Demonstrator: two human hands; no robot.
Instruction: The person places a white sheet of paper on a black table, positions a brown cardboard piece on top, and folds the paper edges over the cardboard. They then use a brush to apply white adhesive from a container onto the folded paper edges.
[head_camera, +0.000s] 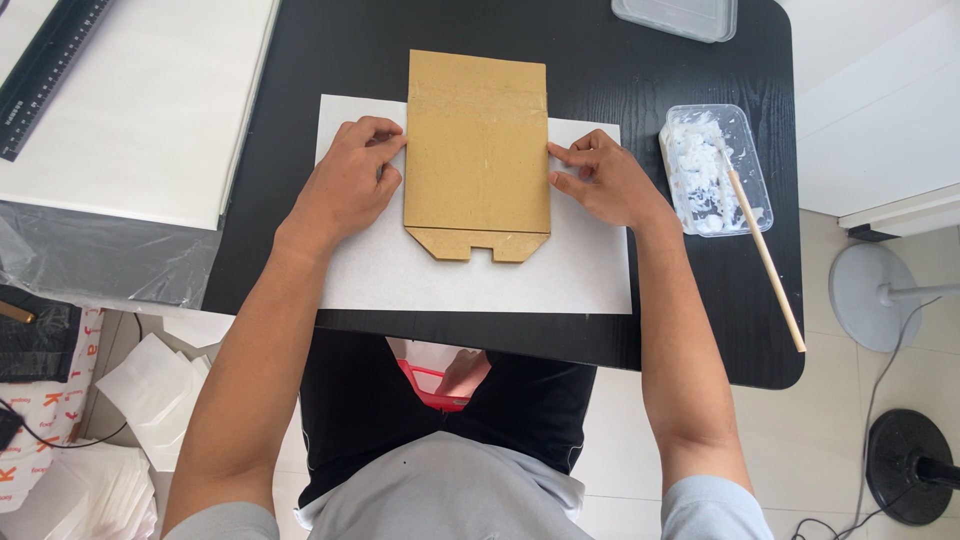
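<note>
Fingertips (385, 140) against cardboard template's (477, 150) edges

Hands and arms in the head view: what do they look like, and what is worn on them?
Left hand and right hand are bare: no gloves, rings or watch visible. Forearms are uncovered; short light grey sleeves end above the elbows.
</note>
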